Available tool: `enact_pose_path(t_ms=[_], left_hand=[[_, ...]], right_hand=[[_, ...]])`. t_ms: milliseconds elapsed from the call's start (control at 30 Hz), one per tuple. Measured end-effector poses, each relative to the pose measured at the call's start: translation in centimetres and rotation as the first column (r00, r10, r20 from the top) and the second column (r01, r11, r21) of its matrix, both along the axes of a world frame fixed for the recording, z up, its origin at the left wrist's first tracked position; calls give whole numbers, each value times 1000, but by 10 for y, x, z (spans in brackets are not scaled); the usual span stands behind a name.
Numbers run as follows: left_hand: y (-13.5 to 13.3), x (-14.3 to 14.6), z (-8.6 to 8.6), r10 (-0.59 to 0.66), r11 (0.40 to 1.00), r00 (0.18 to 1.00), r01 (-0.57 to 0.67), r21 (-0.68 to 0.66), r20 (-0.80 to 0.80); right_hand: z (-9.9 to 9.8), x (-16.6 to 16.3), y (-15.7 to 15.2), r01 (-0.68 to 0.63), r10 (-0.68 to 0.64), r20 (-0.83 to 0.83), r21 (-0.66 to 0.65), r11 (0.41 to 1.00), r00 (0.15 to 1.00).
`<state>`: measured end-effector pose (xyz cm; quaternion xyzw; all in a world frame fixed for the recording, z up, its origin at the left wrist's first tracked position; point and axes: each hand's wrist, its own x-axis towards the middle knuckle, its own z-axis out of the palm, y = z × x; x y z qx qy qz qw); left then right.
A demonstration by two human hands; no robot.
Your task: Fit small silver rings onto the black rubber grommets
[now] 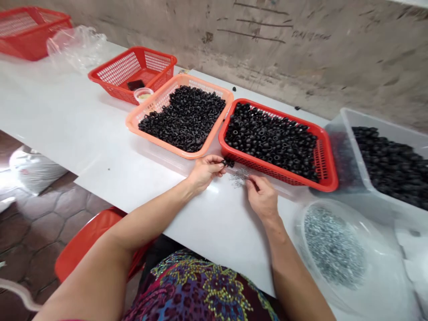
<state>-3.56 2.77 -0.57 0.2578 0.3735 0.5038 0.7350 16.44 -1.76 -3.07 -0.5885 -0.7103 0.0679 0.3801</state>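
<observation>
My left hand pinches a small black rubber piece at the near edge of a red plastic basket heaped with black rubber rings. My right hand rests on the white table, its fingertips together at a scattered pile of tiny metal parts. Whether those fingers hold a part is too small to tell. A peach-coloured basket of black pieces stands left of the red one. To the right, a clear bowl holds many more metal parts.
A clear plastic bin of black pieces stands at the right end of the table. Farther left are a red basket with a small cup, another red basket and a plastic bag. A stained concrete wall runs behind the table.
</observation>
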Motion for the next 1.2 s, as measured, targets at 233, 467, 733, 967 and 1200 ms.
enact_pose_path(t_ms=[233,467,733,967,1200], left_hand=[[6,2,-6,30,999,997,-29,25,-69],[11,3,-12,65,994,995,-58,87,-80],[7,2,-14,29,993,999,-25,114,-27],[4,-1,-9,-70,993,998,68,93,11],[-12,7,-7,-288,955,958,285,86,19]], right_hand=[[18,-14,12,-85,76,166,49,995,983],[27,-47,44,5,69,535,-136,991,842],[35,-74,52,158,56,637,-274,949,768],[44,-54,34,72,10,318,-248,966,948],[41,-12,-14,-194,-129,-535,-506,840,835]])
